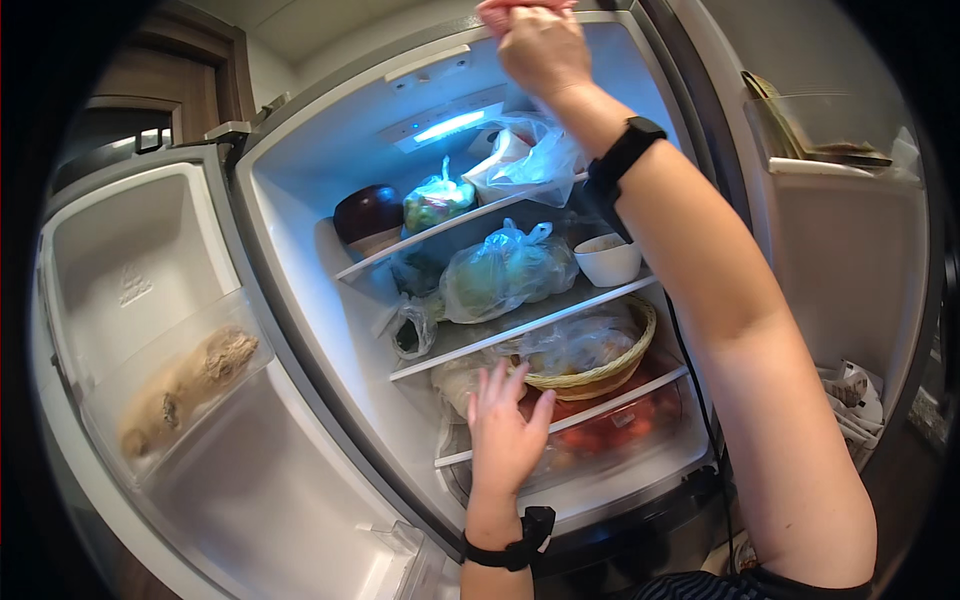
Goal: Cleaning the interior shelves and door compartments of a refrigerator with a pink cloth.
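Observation:
My right hand (pixel 546 52) is raised to the top front edge of an open refrigerator (pixel 300 187), gripping a pink cloth (pixel 517 9) that the upper picture edge partly cuts off. Lower down, my left hand (pixel 506 427) has its fingers spread and holds nothing. It is in front of the lower shelves, near a wicker basket (pixel 600 384) with plastic-wrapped items inside. Whether that hand touches anything I cannot tell. Inside, the upper shelf bears a dark round pot (pixel 369 214) and plastic bags (pixel 439 199). On the shelf below are a large tied plastic bag (pixel 502 277) and a white bowl (pixel 609 260).
Both doors stand open: the left door (pixel 150 225) has a bin holding ginger-like roots (pixel 187 390), the right door (pixel 832 247) bins with packets (pixel 855 394). A clear drawer (pixel 600 457) with red contents is at the bottom. A black cable (pixel 694 375) hangs along the right side.

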Motion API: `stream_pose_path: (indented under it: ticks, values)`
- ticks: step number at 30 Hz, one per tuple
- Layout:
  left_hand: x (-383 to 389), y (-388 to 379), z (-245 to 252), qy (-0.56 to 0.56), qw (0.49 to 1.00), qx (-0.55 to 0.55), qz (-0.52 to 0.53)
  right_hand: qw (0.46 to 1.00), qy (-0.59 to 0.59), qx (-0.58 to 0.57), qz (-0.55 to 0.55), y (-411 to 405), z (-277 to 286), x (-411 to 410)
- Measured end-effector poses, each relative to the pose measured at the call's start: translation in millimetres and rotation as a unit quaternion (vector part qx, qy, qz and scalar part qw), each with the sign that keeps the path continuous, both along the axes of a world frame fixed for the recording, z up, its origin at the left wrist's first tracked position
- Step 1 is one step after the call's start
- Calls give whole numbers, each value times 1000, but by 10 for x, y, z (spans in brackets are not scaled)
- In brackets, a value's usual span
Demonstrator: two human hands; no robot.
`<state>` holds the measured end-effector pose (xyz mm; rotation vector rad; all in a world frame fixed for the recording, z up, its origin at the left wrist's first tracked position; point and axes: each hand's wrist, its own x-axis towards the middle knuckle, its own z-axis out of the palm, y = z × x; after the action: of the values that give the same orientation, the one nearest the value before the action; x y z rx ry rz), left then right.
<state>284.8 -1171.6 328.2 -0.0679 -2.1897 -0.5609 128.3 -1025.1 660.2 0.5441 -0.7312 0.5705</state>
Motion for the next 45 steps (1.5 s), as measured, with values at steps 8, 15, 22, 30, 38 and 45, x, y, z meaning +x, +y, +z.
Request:
stream_pose_path:
  ticks: [8, 15, 22, 30, 38, 45]
  values:
    - [215, 38, -81, -31, 999, -19, -8, 989, -61, 133, -3, -586, 138, 343]
    - [390, -69, -133, -12, 1000, 2, 18, 972, -156, 156, -86, -1554, -158, 826]
    - [368, -107, -260, -1, 999, 5, 40, 960, -101, 259, -20, -2419, -409, 1272]
    - [519, -347, -422, 84, 945, -37, 314, 941, -22, 336, -30, -2301, -804, 1252]
    - [358, -470, -613, 90, 934, 7, 347, 958, -30, 284, 10, -2352, -493, 1196]
    - [430, -534, -659, 84, 950, 12, 299, 966, -58, 245, 55, -2524, -793, 1236]
